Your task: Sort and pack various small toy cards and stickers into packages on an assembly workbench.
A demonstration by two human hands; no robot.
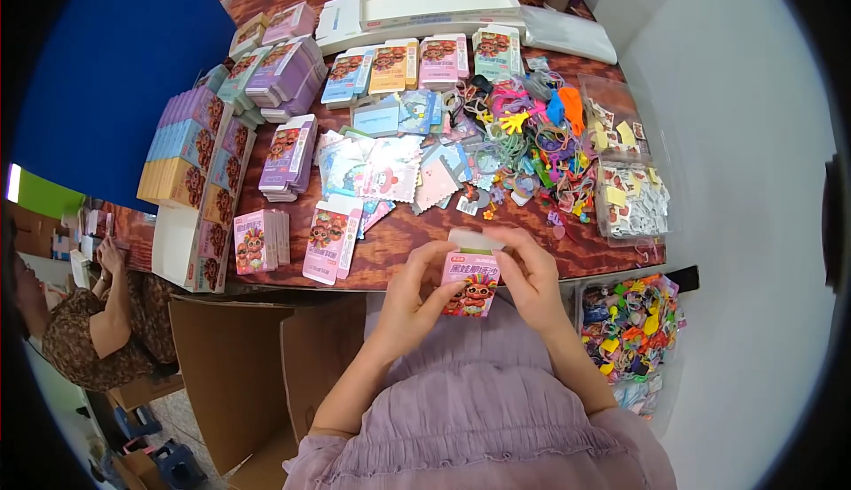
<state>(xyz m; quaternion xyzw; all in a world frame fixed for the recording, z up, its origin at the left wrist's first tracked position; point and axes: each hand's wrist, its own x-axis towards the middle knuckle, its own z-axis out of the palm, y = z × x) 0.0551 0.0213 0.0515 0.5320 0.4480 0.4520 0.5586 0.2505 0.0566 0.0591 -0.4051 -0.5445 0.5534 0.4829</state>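
Observation:
A small pink cardboard box (470, 288) with cartoon figures on its front is held upright just off the table's near edge. Its top flap stands raised. My left hand (415, 293) grips the box's left side, thumb across the front. At the other side my right hand (532, 279) pinches the box by its upper right corner and flap. What lies inside the box cannot be made out. Beyond my hands lie a heap of small colourful toys (541, 149) and a spread of printed cards and packets (381, 167).
Flat box stacks in purple (288, 158) and pink (332, 237) stand left, beside a filled white display tray (177, 246). Clear bins of small packets (634, 202) and toys (631, 326) are right. An open carton (230, 366) sits below. Another person (106, 313) works far left.

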